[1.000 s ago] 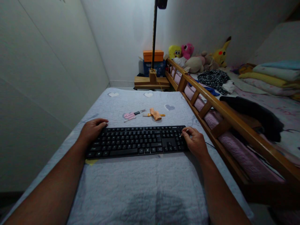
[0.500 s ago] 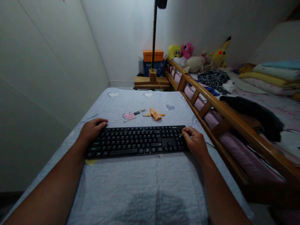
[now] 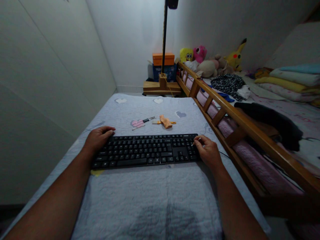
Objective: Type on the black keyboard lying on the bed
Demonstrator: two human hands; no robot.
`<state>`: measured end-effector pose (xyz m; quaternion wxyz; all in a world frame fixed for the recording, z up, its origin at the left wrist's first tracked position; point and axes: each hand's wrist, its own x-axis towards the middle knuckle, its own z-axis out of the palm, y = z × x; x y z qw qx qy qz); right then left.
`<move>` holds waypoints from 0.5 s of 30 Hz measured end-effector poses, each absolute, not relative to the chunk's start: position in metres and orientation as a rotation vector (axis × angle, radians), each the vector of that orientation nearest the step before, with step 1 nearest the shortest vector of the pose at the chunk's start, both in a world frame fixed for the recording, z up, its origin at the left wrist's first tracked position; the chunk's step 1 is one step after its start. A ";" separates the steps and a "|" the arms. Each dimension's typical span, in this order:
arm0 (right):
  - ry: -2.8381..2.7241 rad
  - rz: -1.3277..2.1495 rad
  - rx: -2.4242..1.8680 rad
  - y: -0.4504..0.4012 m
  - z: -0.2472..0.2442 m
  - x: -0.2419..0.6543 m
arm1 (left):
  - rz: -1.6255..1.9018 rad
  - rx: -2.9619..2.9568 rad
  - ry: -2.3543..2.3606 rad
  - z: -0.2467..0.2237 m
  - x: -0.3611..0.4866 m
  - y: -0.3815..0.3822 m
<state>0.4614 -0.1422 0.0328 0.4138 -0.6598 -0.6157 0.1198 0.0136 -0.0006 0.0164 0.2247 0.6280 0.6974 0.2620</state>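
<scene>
A black keyboard [image 3: 142, 150] lies flat on the quilted cover, its long side facing me. My left hand [image 3: 98, 138] is closed around its far left corner, with the thumb along the edge and the palm side hidden. At the number pad on the other end, my right hand [image 3: 207, 148] pinches a thin cotton swab [image 3: 193, 144], whose tip points down at the keys. Behind the keyboard lie another cotton swab [image 3: 138, 127], a tool with a dark grip and metal end [image 3: 147, 120], and a yellow-handled brush [image 3: 157, 122] under a crumpled orange cloth [image 3: 165, 122].
The light blue quilted cover [image 3: 140, 196] spreads beneath everything. A wooden bed rail [image 3: 225, 108] runs along the right, with stuffed toys [image 3: 207, 68] and folded bedding [image 3: 292, 80] beyond. A stand with a wooden base [image 3: 162, 87] and an orange box [image 3: 163, 59] are at the back wall.
</scene>
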 end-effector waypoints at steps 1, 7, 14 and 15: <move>-1.545 0.298 -1.660 -0.142 0.032 0.461 | 0.726 1.734 1.925 0.017 0.014 -0.001; -1.545 0.296 -1.683 -0.142 0.032 0.461 | 0.720 1.732 1.919 0.017 0.015 -0.001; -1.544 0.291 -1.670 -0.142 0.034 0.461 | 0.722 1.750 1.929 0.015 0.013 -0.001; -1.546 0.294 -1.667 -0.142 0.034 0.461 | 0.720 1.755 1.929 0.015 0.013 -0.001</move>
